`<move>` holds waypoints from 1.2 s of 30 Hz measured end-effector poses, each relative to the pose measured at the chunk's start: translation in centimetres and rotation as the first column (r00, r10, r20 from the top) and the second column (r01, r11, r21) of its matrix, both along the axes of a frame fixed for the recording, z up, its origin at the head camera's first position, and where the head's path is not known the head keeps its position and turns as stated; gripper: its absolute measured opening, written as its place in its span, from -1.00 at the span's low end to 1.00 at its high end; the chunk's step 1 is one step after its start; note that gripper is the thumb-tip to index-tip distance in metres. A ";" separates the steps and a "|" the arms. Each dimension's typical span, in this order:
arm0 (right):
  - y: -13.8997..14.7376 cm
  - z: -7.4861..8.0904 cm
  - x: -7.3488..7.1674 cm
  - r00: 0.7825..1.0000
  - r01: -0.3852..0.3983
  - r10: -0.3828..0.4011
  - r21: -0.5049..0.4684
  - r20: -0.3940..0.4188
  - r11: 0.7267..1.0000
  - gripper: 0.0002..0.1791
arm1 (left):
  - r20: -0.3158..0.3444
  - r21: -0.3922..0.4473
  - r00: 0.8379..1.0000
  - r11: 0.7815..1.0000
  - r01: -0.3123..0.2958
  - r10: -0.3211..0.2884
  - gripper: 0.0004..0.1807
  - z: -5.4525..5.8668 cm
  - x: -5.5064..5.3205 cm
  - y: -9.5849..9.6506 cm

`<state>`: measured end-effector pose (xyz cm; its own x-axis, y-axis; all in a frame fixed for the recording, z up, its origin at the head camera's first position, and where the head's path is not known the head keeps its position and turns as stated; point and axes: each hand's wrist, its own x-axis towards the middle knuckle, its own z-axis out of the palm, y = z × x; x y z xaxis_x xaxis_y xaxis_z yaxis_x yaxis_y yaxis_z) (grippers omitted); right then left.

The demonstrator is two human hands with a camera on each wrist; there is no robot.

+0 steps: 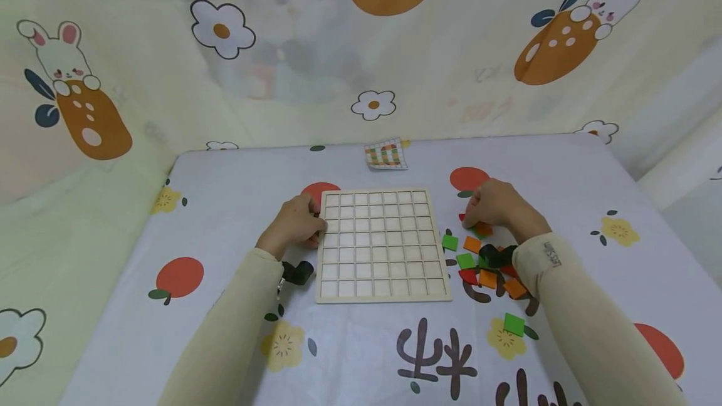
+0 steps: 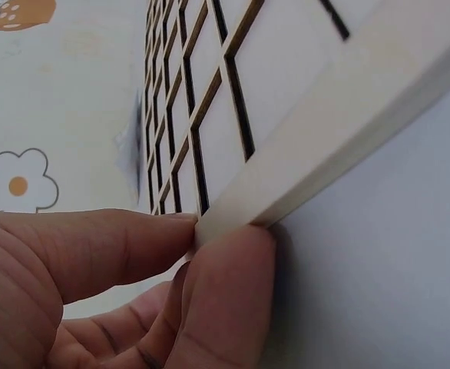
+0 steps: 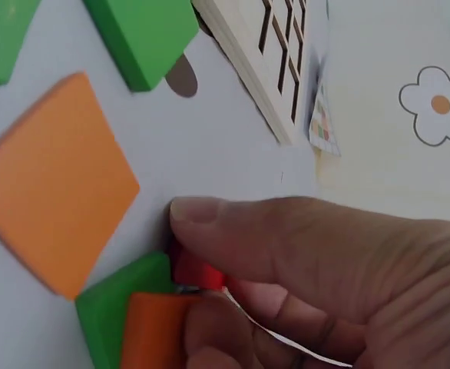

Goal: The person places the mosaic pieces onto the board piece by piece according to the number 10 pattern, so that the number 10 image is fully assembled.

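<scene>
A square wooden grid board (image 1: 385,247) lies on the table, its cells bare. At its left edge my left hand (image 1: 293,224) pinches the frame; the left wrist view shows thumb and a bent finger against the board's rim (image 2: 325,131). Right of the board, my right hand (image 1: 499,205) is down among loose square tiles. In the right wrist view its thumb and fingers pinch a red tile (image 3: 196,270), mostly covered by the fingers. Beside that tile are an orange tile (image 3: 154,330) and a green tile (image 3: 106,307), partly overlapped. A larger-looking orange tile (image 3: 60,184) lies nearby.
More green, orange and red tiles are scattered right of the board, some under the right wrist's black camera (image 1: 496,257). One green tile (image 1: 514,324) lies apart, nearer me. A small checkered paper card (image 1: 386,155) stands behind the board, near the patterned backdrop (image 1: 293,80).
</scene>
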<state>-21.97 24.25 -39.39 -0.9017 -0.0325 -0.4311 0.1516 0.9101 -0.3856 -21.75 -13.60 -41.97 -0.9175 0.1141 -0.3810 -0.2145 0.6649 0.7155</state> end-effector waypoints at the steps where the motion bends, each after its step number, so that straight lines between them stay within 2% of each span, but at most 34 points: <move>1: 0.0 -0.1 0.0 1.000 -0.003 0.003 -0.014 -0.006 1.000 -0.82 | -0.001 0.002 1.000 1.000 0.000 0.000 -0.79 0.0 0.0 0.0; 10: -1.2 -0.4 0.9 0.992 -0.014 -0.001 -0.116 -0.124 0.993 -0.91 | 0.011 0.032 1.000 0.999 -0.007 0.006 -0.78 0.0 -0.1 0.0; 15: -1.8 -0.5 1.6 0.974 -0.012 -0.033 -0.196 -0.222 0.980 -0.79 | 0.018 0.027 1.000 1.000 -0.011 0.011 -0.79 -0.1 -0.2 0.0; 18: -1.9 -0.8 1.8 0.970 0.016 -0.084 -0.284 -0.229 0.959 -0.72 | 0.030 0.027 0.999 1.000 -0.015 0.014 -0.78 0.0 -0.2 0.0; 21: -2.2 -1.1 1.9 0.969 0.062 -0.152 -0.408 -0.194 0.911 -0.73 | 0.031 0.025 0.999 1.000 -0.012 0.011 -0.78 0.0 -0.2 0.0; 24: -2.5 -1.4 1.7 0.967 0.118 -0.217 -0.518 -0.136 0.847 -0.70 | 0.030 0.025 0.999 1.000 -0.013 0.013 -0.78 0.1 -0.2 0.1; 27: -3.3 -1.7 1.4 0.957 0.203 -0.288 -0.613 -0.041 0.763 -0.66 | 0.029 0.022 1.000 1.000 -0.012 0.012 -0.78 0.0 -0.2 0.2; 31: -4.6 -1.9 1.0 0.927 0.321 -0.366 -0.687 0.086 0.651 -0.64 | 0.027 0.022 1.000 1.000 -0.012 0.011 -0.78 0.0 -0.1 0.2; 36: -5.9 -2.1 0.8 0.909 0.368 -0.392 -0.719 0.144 0.590 -0.65 | 0.034 0.019 0.999 1.000 -0.017 0.016 -0.77 0.0 -0.1 0.2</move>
<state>-21.17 18.33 -41.52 -0.9160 0.0296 -0.4002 0.3974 0.2053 -0.8944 -21.82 -13.44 -41.94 -0.9058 0.1067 -0.4101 -0.2498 0.6473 0.7202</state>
